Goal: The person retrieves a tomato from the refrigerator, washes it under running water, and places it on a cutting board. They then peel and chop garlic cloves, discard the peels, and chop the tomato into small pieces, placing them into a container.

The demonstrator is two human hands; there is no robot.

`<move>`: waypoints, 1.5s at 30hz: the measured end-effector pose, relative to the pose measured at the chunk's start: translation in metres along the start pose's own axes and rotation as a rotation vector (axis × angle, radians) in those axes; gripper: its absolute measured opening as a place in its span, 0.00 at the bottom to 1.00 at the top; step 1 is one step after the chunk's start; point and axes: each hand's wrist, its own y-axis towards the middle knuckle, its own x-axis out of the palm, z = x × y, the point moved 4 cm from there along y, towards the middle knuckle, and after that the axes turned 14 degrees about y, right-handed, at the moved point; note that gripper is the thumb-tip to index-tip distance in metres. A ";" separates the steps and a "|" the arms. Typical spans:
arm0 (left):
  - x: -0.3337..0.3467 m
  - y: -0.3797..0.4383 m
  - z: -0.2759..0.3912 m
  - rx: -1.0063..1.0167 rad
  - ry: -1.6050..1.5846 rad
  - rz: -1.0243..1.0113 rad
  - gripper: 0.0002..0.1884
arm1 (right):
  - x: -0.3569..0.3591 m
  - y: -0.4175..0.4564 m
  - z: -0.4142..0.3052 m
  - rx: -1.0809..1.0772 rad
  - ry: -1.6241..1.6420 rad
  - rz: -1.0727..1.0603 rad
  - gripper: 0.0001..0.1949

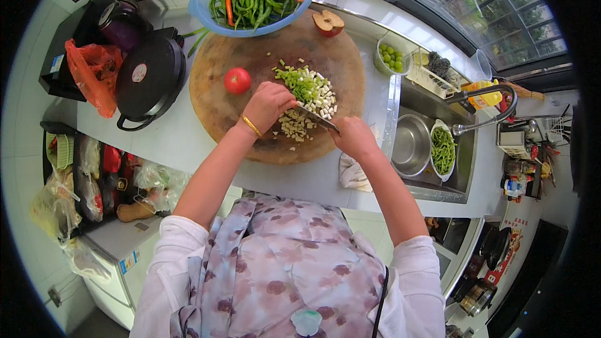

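Observation:
On a round wooden chopping board [211,117], my right hand [354,136] grips the handle of a kitchen knife [318,118]. Bent over the far end of the blade is my left hand [271,103], its fingertips at the metal; whether they pinch it or something under them I cannot tell. Chopped green and white pieces, seemingly scallion [307,87], lie beyond the blade. Pale minced bits, perhaps garlic or ginger [296,126], lie on the near side. A red tomato [237,80] rests left of the pieces, and a halved apple or similar fruit [328,24] is at the board's far right edge.
A blue colander [197,7] of green and red chillies stands at the board's far edge. Left is a black lidded pan [150,77]. Right, the sink [462,183] holds a steel bowl [411,145] and a white dish of cut green beans [443,150]. A cloth [353,173] lies near my right forearm.

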 end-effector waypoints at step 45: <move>-0.057 -0.030 0.026 -0.033 0.192 0.085 0.10 | 0.008 -0.034 -0.038 -0.082 -0.059 0.002 0.06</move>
